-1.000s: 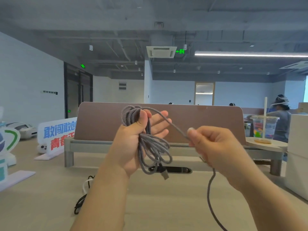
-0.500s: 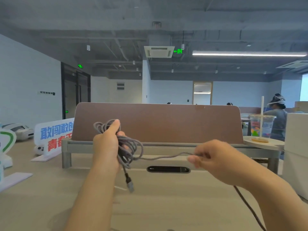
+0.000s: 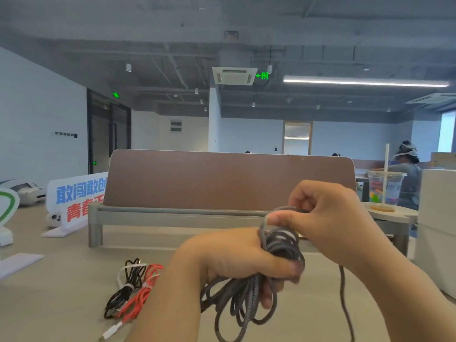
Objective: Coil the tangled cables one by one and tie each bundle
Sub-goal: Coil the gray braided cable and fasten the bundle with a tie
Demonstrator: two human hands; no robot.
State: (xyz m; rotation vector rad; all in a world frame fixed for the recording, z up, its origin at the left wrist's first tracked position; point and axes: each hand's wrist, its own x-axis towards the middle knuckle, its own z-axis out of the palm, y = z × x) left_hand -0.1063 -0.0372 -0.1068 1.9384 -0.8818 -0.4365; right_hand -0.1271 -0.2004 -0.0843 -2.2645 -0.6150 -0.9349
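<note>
A grey braided cable [image 3: 249,294] is gathered into several loops, and my left hand [image 3: 232,257] is closed around the middle of that coil above the table. My right hand [image 3: 328,218] pinches the same cable just above the coil, laying a strand over its top. The cable's free tail [image 3: 343,292] hangs down from my right hand and runs out of the bottom of the view. On the table to the left lie a black cable bundle [image 3: 123,290] and a red cable bundle [image 3: 140,294], each with a white tie round it.
A brown divider panel [image 3: 222,181] on a grey rail stands across the back of the beige table [image 3: 61,292]. A plastic cup with a straw [image 3: 385,191] sits at the right by white boxes [image 3: 436,230]. A printed sign [image 3: 74,196] stands left. A person sits far right.
My hands have come together: the right hand moved left and up onto the coil, and the left hand moved right and down with it. The view dropped, showing the tied bundles.
</note>
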